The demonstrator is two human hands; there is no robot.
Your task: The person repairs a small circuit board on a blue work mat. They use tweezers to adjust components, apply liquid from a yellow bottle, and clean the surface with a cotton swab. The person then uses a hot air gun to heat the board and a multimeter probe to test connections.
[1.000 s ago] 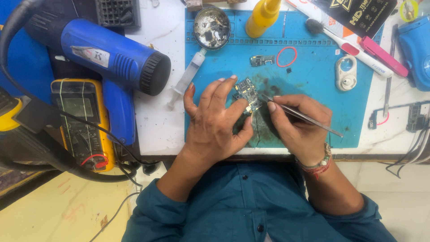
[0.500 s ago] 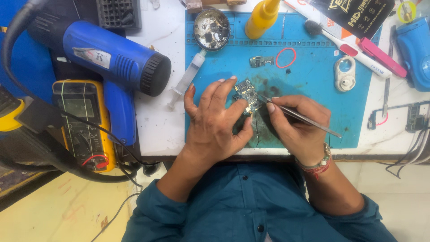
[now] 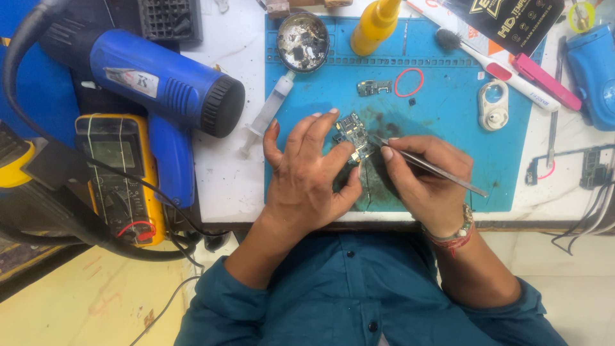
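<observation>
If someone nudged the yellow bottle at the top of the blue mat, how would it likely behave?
The yellow bottle stands upright, tall and narrow-necked, so a push would probably tip it. Its round body would then likely roll across the blue mat. It looks plastic, so probably light.
</observation>
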